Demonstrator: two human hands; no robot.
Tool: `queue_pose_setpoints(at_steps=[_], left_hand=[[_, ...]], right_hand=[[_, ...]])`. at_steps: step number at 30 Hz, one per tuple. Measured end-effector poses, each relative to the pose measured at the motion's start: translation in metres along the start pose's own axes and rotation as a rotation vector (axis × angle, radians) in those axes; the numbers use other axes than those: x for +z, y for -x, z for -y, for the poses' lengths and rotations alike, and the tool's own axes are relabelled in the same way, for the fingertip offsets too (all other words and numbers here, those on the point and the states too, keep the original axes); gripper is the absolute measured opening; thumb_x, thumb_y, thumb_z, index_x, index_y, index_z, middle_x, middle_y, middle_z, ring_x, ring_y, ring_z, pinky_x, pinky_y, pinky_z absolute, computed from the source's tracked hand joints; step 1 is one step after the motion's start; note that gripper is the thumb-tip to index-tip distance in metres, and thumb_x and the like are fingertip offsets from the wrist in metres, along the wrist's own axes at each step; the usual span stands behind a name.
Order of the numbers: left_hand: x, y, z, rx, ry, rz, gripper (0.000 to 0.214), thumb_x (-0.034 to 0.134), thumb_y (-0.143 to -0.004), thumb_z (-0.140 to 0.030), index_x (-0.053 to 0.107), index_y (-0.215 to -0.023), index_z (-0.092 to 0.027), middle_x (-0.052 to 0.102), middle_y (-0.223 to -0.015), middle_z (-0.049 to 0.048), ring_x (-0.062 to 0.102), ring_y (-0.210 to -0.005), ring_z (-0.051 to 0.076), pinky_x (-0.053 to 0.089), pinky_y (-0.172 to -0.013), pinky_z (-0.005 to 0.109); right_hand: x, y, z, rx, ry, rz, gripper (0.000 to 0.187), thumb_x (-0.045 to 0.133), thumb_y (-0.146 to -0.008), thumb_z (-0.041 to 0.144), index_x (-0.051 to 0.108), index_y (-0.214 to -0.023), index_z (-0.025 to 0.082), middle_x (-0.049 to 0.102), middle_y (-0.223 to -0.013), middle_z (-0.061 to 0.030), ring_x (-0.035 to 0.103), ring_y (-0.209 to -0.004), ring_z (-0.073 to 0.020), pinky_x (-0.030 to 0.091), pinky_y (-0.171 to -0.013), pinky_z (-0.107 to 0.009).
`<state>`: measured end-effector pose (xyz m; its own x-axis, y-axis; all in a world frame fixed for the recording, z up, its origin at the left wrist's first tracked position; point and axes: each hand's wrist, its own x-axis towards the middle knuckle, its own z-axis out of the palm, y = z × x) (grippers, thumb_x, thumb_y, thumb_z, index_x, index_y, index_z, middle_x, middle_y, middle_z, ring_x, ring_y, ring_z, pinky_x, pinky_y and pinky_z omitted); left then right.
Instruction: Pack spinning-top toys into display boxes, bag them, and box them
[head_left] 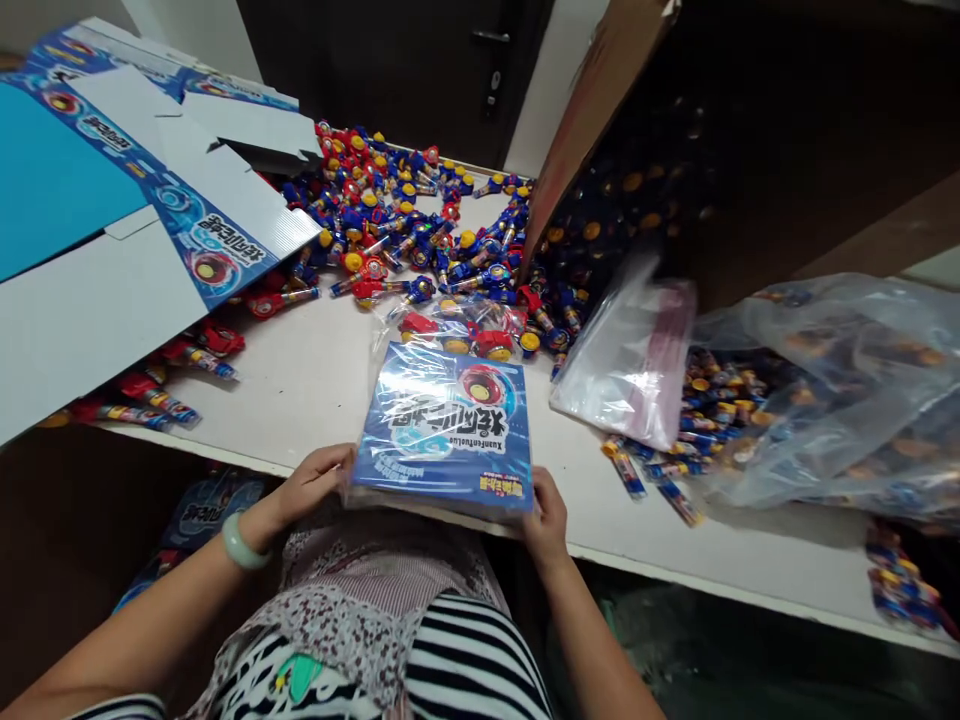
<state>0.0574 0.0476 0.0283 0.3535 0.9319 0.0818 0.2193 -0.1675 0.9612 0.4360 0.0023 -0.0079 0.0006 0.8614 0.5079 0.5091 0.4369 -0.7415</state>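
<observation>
A blue printed display box lies near the front edge of the table, wrapped in a clear plastic bag. Red and yellow spinning-top toys show at its far end under the film. My left hand pinches the bag at the box's near left corner. At the near right corner, the fingers of my right hand are closed on the bag's edge; its fingertips are partly hidden.
Flat printed cartons are stacked at the left. Loose toys spread across the back. A large cardboard box lies tipped on the right, beside a stack of clear bags and a big plastic sack over candy-like tubes.
</observation>
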Motion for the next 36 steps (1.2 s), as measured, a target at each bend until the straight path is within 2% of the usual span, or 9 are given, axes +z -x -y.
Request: queue_pose_setpoints(at_steps=[4,9,15,19,22,26,28,33,36], left_hand=[[-0.002,0.004,-0.005,-0.004,0.018,-0.016,0.030,0.054,-0.087,-0.041,0.058,-0.067,-0.020,0.056,-0.068,0.0053,0.053,-0.069,0.020,0.048,-0.066,0.032],[-0.010,0.031,-0.004,-0.013,0.086,0.120,0.035,0.055,-0.088,-0.041,0.053,-0.060,-0.019,0.053,-0.063,0.0055,0.051,-0.063,0.019,0.044,-0.059,0.031],[-0.009,0.061,0.025,0.111,-0.115,-0.056,0.024,0.059,-0.090,-0.042,0.060,-0.082,-0.020,0.062,-0.087,0.0081,0.060,-0.086,0.022,0.052,-0.078,0.035],[0.011,0.055,0.046,0.059,-0.349,-0.260,0.060,0.078,-0.073,-0.051,0.059,-0.119,-0.017,0.062,-0.119,0.0155,0.060,-0.114,0.030,0.049,-0.101,0.047],[0.026,0.042,0.046,0.028,-0.300,-0.353,0.038,0.062,-0.087,-0.052,0.065,-0.102,-0.017,0.066,-0.103,0.0118,0.064,-0.101,0.025,0.052,-0.095,0.041],[0.034,0.039,0.028,-0.046,-0.211,-0.436,0.043,0.043,-0.098,-0.052,0.063,-0.082,-0.018,0.065,-0.085,0.0076,0.062,-0.083,0.020,0.052,-0.081,0.033],[0.031,0.044,0.023,-0.013,-0.205,-0.371,0.048,0.041,-0.098,-0.057,0.063,-0.079,-0.018,0.064,-0.080,0.0074,0.061,-0.077,0.020,0.052,-0.076,0.033],[0.015,0.050,0.034,0.146,-0.246,0.073,0.053,0.047,-0.091,-0.066,0.071,-0.080,-0.021,0.071,-0.082,0.0137,0.066,-0.078,0.025,0.056,-0.074,0.039],[0.014,0.042,0.041,0.140,-0.290,0.144,0.048,0.049,-0.091,-0.063,0.074,-0.084,-0.023,0.072,-0.085,0.0135,0.068,-0.082,0.026,0.057,-0.077,0.040]], right_hand=[[-0.003,0.029,0.014,-0.007,-0.026,0.052,0.015,0.052,-0.093,0.020,0.065,-0.091,0.025,0.070,-0.091,-0.0044,0.069,-0.080,-0.0185,0.056,-0.068,-0.031],[0.007,0.036,0.022,0.137,-0.048,-0.097,0.016,0.051,-0.097,0.031,0.065,-0.091,0.024,0.069,-0.090,-0.0064,0.069,-0.084,-0.0208,0.058,-0.072,-0.035],[0.001,0.073,0.023,0.059,-0.018,-0.062,0.013,0.055,-0.096,0.028,0.066,-0.104,0.027,0.070,-0.099,-0.0056,0.070,-0.090,-0.0208,0.058,-0.077,-0.037],[0.010,0.064,0.014,0.054,0.220,-0.077,0.055,0.068,-0.083,0.056,0.061,-0.125,0.021,0.068,-0.123,-0.0175,0.065,-0.111,-0.0338,0.054,-0.092,-0.055],[0.016,0.042,0.008,0.135,0.211,0.062,0.048,0.055,-0.089,0.062,0.072,-0.110,0.022,0.075,-0.103,-0.0133,0.069,-0.097,-0.0304,0.055,-0.088,-0.050],[0.011,0.036,0.010,0.185,0.141,0.087,0.045,0.042,-0.099,0.052,0.075,-0.099,0.023,0.077,-0.093,-0.0088,0.072,-0.084,-0.0233,0.058,-0.075,-0.038],[0.006,0.045,0.014,0.185,0.122,0.084,0.046,0.039,-0.100,0.051,0.075,-0.098,0.022,0.077,-0.090,-0.0085,0.072,-0.082,-0.0223,0.058,-0.072,-0.036],[0.002,0.065,0.023,0.055,0.042,0.218,0.037,0.046,-0.097,0.045,0.076,-0.093,0.024,0.078,-0.088,-0.0080,0.073,-0.085,-0.0232,0.058,-0.080,-0.041],[0.009,0.060,0.029,0.006,0.003,0.252,0.038,0.048,-0.096,0.049,0.076,-0.086,0.025,0.076,-0.081,-0.0070,0.071,-0.079,-0.0226,0.057,-0.076,-0.041]])
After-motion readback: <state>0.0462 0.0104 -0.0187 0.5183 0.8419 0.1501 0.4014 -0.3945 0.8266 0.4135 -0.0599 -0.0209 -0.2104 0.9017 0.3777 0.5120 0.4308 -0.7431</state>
